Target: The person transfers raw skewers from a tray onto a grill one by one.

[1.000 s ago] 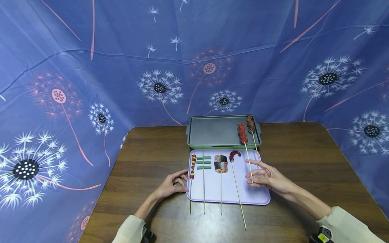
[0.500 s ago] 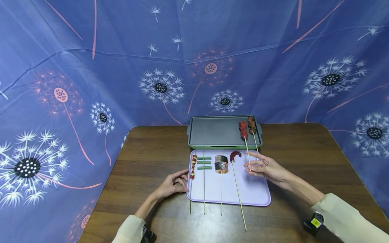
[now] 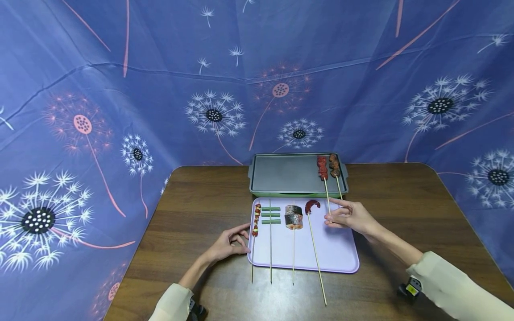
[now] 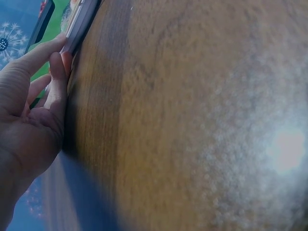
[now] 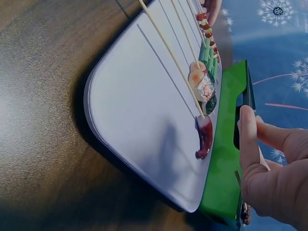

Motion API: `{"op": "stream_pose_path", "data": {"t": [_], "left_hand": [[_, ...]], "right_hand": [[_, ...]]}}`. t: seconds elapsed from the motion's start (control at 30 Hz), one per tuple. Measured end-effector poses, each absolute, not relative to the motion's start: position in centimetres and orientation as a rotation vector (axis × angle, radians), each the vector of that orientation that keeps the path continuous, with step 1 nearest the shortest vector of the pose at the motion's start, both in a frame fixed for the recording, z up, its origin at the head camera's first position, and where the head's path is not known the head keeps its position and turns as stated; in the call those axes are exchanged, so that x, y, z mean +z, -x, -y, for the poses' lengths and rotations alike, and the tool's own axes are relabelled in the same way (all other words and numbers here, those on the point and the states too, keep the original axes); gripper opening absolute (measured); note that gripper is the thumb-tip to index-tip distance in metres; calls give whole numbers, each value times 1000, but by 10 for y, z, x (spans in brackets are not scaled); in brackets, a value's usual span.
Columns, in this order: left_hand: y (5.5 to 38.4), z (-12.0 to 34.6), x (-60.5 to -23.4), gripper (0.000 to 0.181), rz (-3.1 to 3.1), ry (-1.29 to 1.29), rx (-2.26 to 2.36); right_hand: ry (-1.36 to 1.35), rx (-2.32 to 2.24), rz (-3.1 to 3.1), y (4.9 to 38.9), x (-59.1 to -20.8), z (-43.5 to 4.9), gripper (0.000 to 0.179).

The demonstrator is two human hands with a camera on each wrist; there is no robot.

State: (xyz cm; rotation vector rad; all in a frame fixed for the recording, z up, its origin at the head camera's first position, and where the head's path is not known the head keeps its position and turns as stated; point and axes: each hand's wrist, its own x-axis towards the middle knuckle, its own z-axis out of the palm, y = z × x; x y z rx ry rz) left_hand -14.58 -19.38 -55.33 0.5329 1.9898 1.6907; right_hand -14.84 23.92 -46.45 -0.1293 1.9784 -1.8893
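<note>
My right hand (image 3: 353,217) pinches the lower end of a stick bearing red meat chunks, a meat skewer (image 3: 322,168). Its meat overlaps the right part of the grey griddle (image 3: 285,174) in the head view. Just right of it lies a brown meat skewer (image 3: 334,166). My left hand (image 3: 226,244) touches the left rim of the lilac tray (image 3: 257,263), index finger and thumb apart along the edge. On that tray lie a red-and-yellow skewer (image 3: 256,220), a green bean-like skewer (image 3: 271,215), a fish skewer (image 3: 293,217) and a dark red tentacle-like skewer (image 3: 312,206).
The griddle's green base (image 5: 226,159) stands right behind the tray. Several sticks overhang the tray's front edge above the brown wooden table (image 3: 192,200). A blue dandelion-print cloth (image 3: 168,102) rises behind and beside the table.
My right hand has moved away from me with the red meat skewer, whose meat now sits farther back on the griddle, more parallel to the brown one. My left hand stays at the tray.
</note>
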Motion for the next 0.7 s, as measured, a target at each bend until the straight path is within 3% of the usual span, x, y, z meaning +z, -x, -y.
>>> {"op": "stream_pose_path", "data": {"t": [0.7], "left_hand": [[143, 194, -552, 78, -1967, -566, 1708]], "right_hand": [[146, -1807, -2020, 136, -462, -241, 63]]}}
